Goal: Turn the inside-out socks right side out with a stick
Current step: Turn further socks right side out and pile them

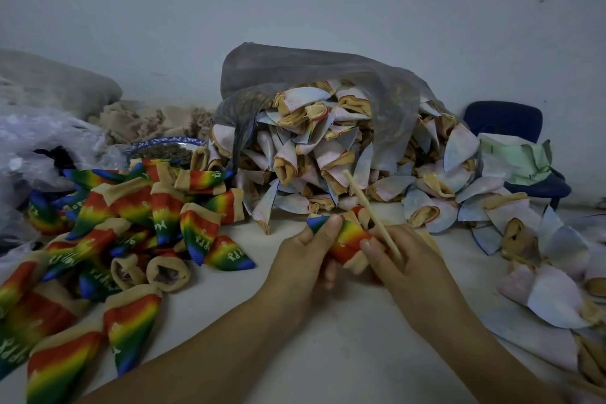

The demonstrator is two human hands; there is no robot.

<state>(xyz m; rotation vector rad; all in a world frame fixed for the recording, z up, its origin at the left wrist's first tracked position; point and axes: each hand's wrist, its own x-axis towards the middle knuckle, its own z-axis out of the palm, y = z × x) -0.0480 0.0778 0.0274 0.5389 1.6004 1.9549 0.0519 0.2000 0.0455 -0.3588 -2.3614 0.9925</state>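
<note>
The rainbow sock (pixel 348 239) is held just above the bench (pixel 328 338), between the two hands, its coloured face outward, so it is judged already turned or nearly so. It is judged light, soft and limp: it will fold and bunch under the fingers, is not fragile, and is best taken by the beige cuff, where the knit is thickest, with the toe end pinched to keep it stretched. The stick (pixel 370 207) is thin and stiff and looks light. The left hand (pixel 305 259) is closed on the blue toe end, thumb on top. The right hand (pixel 405 261) is closed too, its thumb pressed on the cuff and the stick gripped among its fingers, pointing up and away. The heap of inside-out socks (pixel 328 154) spills from a grey bag (pixel 311 75) beyond the hands; the turned socks (pixel 131 223) lie to the left.
</note>
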